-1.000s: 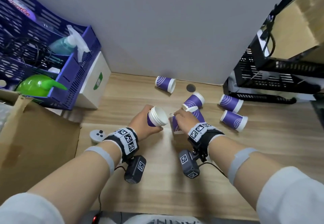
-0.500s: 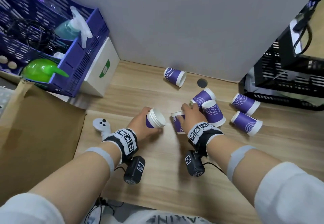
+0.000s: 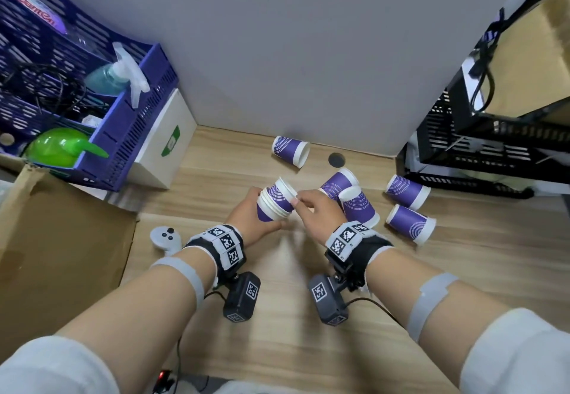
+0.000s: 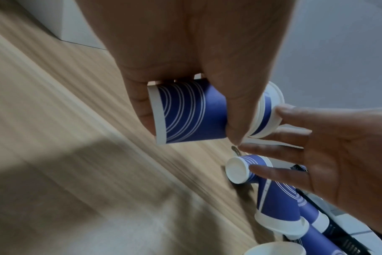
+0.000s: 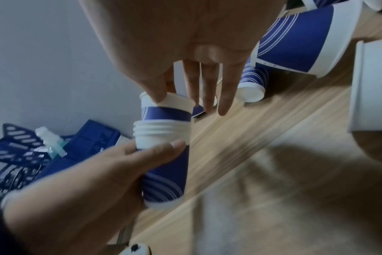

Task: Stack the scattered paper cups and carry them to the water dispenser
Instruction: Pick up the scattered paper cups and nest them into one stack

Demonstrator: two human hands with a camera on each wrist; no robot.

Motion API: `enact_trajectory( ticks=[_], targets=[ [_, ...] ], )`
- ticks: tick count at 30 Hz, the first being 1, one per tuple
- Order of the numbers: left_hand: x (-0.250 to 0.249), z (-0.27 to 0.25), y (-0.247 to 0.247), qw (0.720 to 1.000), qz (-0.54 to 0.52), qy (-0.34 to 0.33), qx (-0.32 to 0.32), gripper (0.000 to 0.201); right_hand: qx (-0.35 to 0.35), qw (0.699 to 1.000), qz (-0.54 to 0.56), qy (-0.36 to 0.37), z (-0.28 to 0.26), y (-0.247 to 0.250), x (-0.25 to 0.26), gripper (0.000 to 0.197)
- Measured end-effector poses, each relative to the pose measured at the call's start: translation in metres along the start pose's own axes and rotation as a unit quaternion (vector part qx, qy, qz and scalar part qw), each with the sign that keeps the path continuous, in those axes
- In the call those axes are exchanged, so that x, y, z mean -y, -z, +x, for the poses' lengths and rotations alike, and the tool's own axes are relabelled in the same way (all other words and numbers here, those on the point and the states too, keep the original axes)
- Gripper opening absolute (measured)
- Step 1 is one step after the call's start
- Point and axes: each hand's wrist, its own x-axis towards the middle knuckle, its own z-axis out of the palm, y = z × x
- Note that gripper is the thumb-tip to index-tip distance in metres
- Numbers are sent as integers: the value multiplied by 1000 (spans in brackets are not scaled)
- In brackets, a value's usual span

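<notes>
My left hand (image 3: 243,220) grips a nested stack of purple paper cups (image 3: 270,211), tilted with its mouth up and away from me. A further cup (image 3: 285,191) sits partly inside the stack's mouth, and my right hand (image 3: 317,214) pinches its rim with thumb and forefinger while the other fingers stay straight. The right wrist view shows this cup (image 5: 166,110) half sunk into the stack (image 5: 164,163). Several loose cups lie on the wooden desk (image 3: 308,316): one near the wall (image 3: 291,150), two touching beside my right hand (image 3: 359,207), two further right (image 3: 407,191).
A blue basket (image 3: 132,134) with a spray bottle (image 3: 117,75) and a white box (image 3: 166,143) stand at the left. A cardboard box (image 3: 61,239) and a white controller (image 3: 165,237) lie nearer me. Black crates (image 3: 481,152) fill the right. A cable hole (image 3: 336,159) is by the wall.
My right hand has lifted a cup off the desk and brought it left into the mouth of the stack. My left hand has raised and tilted the stack to meet it.
</notes>
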Motion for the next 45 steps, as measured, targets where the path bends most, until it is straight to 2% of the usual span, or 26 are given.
enact_trajectory(
  ticks=[3, 5, 8, 10, 11, 12, 13, 15, 16, 17, 19, 21, 22, 25, 28, 30, 33, 38, 41, 43, 45],
  targets=[
    [-2, 1, -9, 1000, -1, -7, 6, 66, 0, 1000, 20, -13, -10, 1, 1, 20],
    [-3, 2, -16, 1000, -9, 0, 17, 65, 8, 999, 35, -27, -19, 0, 0, 27],
    [-5, 2, -26, 1000, -16, -1, 24, 65, 82, 996, 39, 2, -30, -6, -9, 43],
    [-6, 2, -31, 1000, -2, -6, 27, 67, 105, 993, 47, -13, -33, -1, -18, 44],
    [-7, 2, -32, 1000, 6, -6, 30, 67, 91, 995, 41, -25, -33, 5, -22, 40],
    [-7, 2, -34, 999, 13, -6, 31, 67, 46, 998, 25, -38, -33, 13, -27, 35],
    [-8, 3, -36, 999, 17, -2, 31, 67, -23, 998, 3, -58, -34, 19, -35, 28],
    [-11, 4, -40, 999, 21, 6, 32, 67, -151, 978, -38, -139, -34, 33, -52, 18],
    [-13, 5, -41, 999, 22, 10, 33, 67, -176, 962, -37, -203, -34, 39, -61, 22],
    [-13, 5, -43, 999, 24, 16, 34, 66, -170, 946, -36, -274, -33, 42, -71, 34],
    [-11, 3, -45, 998, 30, 26, 38, 67, -86, 916, -65, -386, -30, 43, -87, 68],
    [-6, 0, -47, 998, 35, 38, 46, 68, -1, 907, -66, -416, -27, 42, -97, 95],
    [-4, -1, -48, 997, 34, 42, 49, 68, 25, 907, -41, -418, -27, 41, -98, 98],
    [-1, -4, -49, 997, 28, 50, 54, 70, 47, 907, 42, -417, -25, 41, -98, 68],
    [1, -6, -48, 996, 34, 57, 57, 70, 68, 922, 28, -381, -21, 34, -96, 52],
    [5, -7, -47, 995, 37, 66, 59, 70, 43, 938, -1, -343, -19, 25, -93, 45],
    [11, -10, -48, 993, 41, 82, 69, 68, 42, 958, -2, -284, -18, 18, -85, 57],
    [22, -16, -50, 992, 33, 101, 71, 71, 97, 979, 12, -181, -13, 6, -69, 78],
    [26, -18, -48, 991, 37, 113, 69, 71, 136, 978, -61, -148, -11, -3, -63, 86],
    [27, -21, -46, 990, 39, 114, 70, 71, 138, 976, -101, -137, -13, -6, -63, 77],
    [28, -24, -42, 990, 37, 114, 69, 70, 83, 981, -115, -132, -12, -3, -60, 48]
  ],
)
